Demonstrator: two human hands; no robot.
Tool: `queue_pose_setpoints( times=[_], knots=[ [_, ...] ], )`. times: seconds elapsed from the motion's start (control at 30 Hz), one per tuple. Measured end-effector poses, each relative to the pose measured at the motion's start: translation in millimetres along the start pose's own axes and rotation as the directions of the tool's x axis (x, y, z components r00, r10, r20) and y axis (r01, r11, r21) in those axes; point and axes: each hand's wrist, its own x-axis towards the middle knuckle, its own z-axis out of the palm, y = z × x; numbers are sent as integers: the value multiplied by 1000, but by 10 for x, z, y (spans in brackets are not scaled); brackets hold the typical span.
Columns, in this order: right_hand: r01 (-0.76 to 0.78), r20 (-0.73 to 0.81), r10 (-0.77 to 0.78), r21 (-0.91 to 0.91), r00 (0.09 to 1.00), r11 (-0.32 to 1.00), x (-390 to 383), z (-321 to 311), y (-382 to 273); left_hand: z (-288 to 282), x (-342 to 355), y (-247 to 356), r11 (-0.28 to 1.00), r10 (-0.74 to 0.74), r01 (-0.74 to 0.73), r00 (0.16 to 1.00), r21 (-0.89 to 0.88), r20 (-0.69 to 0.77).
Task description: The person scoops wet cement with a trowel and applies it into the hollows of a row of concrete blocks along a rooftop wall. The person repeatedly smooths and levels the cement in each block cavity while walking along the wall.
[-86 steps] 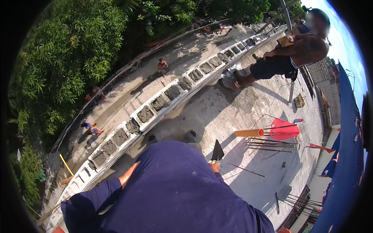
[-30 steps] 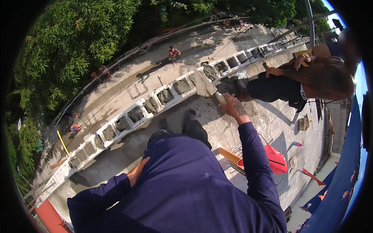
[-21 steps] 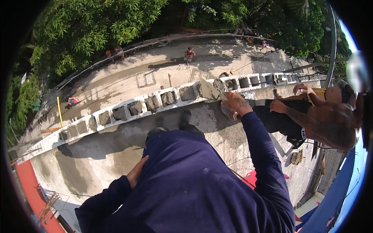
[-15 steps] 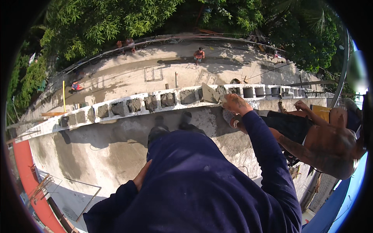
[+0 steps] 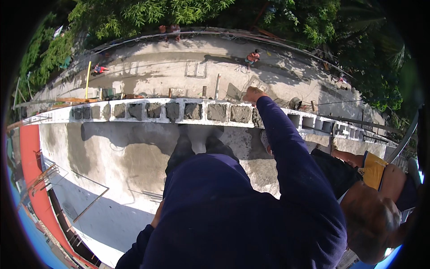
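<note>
My right hand is closed on a trowel, held over the far edge of the block wall. The trowel's grey blade points left and stands out beyond the wall top; its handle is hidden in my fingers. Below them runs a row of hollow concrete blocks, with grey mortar filling several cavities. My left hand rests low against my side, largely hidden by my dark blue shirt, so its fingers do not show clearly.
A co-worker is close on my right, beside the wall. Open block cavities continue to the right. Beyond the wall lies a street with a person on it. A yellow pole stands at the far left.
My right hand and the trowel have moved from over the block cavities to beyond the wall's far edge. The view has shifted, and the co-worker has bent lower and nearer.
</note>
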Motion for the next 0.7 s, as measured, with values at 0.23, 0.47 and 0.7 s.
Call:
queue_pose_setpoints(
  times=[0.23, 0.47, 0.7],
  knots=[
    [275, -690, -234, -52, 685, 960, -406, 254, 667, -9, 26, 141, 1000, 16, -16, 1000, 14, -3],
    [287, -281, -79, 860, 957, 421, -1363, 355, 884, -38, 88, 366, 998, 24, -25, 1000, 63, 13],
    [26, -511, 60, 159, 857, 987, -1471, 893, 797, -2, 139, 519, 993, 41, -45, 998, 112, 37]
  ],
)
